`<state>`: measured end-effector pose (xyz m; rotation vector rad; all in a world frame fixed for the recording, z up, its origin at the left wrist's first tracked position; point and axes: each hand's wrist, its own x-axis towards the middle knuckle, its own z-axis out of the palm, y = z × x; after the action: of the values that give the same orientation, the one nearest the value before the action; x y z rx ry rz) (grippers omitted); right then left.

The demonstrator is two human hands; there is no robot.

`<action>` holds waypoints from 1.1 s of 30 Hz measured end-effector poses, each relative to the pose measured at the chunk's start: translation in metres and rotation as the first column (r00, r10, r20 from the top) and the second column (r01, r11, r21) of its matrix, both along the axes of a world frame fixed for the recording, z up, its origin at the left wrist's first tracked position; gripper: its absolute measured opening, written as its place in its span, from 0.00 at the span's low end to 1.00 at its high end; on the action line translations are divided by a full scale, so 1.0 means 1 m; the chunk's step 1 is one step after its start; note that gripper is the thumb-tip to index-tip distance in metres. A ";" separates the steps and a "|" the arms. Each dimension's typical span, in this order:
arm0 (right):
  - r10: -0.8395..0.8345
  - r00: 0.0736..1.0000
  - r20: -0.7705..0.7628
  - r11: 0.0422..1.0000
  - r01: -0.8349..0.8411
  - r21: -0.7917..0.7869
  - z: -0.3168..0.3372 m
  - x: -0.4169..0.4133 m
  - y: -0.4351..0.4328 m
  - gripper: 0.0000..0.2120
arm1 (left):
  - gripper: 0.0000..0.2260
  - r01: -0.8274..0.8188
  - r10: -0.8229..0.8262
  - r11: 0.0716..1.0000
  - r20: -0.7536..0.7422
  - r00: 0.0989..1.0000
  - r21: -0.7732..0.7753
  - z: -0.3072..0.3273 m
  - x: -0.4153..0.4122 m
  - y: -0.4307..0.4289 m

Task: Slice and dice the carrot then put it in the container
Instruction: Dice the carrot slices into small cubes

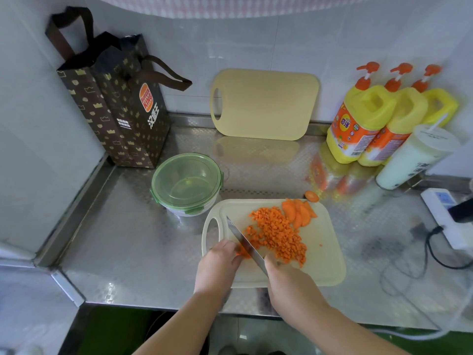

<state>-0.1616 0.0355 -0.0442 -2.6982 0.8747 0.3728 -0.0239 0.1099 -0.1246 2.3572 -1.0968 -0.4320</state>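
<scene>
Both palms down, left hand [219,262] fingers pinching carrot piece [243,254], right hand [288,279] fingers gripping knife [245,241]

Both bare forearms come in from below, converging ahead of the body. Left hand [221,260]: back of hand up, wrist straight, fingers curled down and tucked, tips pressing on a carrot piece [243,254] just to its right. Right hand [286,280]: knuckles up, closed round the knife [245,242] handle; the handle and fingers are hidden under the hand, so the grip type is probably a full wrap. The blade runs forward-left out of it, passing right beside the left fingertips. Hands near each other, not touching.
</scene>
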 end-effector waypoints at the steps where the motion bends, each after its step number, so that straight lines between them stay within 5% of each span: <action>1: 0.009 1.000 -0.009 1.000 -0.009 0.003 -0.001 0.000 0.000 0.28 | 0.07 -0.003 0.003 1.000 -0.003 1.000 0.000 0.000 0.000 0.000; 14: 0.010 0.998 -0.065 1.000 -0.009 0.010 -0.017 0.010 -0.001 0.29 | 0.06 -0.020 0.020 0.999 0.011 1.000 0.042 0.005 0.001 -0.006; 23: -0.077 0.993 0.086 0.997 0.075 0.027 -0.017 0.005 -0.015 0.12 | 0.08 0.010 -0.010 1.000 -0.022 1.000 -0.022 -0.001 0.001 0.001; 33: 0.010 1.000 -0.013 1.000 -0.010 -0.017 0.000 0.003 0.003 0.28 | 0.08 0.016 -0.016 1.000 0.008 1.000 0.006 -0.004 0.006 0.006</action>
<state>-0.1591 0.0389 -0.0446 -2.7192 0.8724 0.3868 -0.0180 0.1156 -0.1284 2.3591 -1.1203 -0.4321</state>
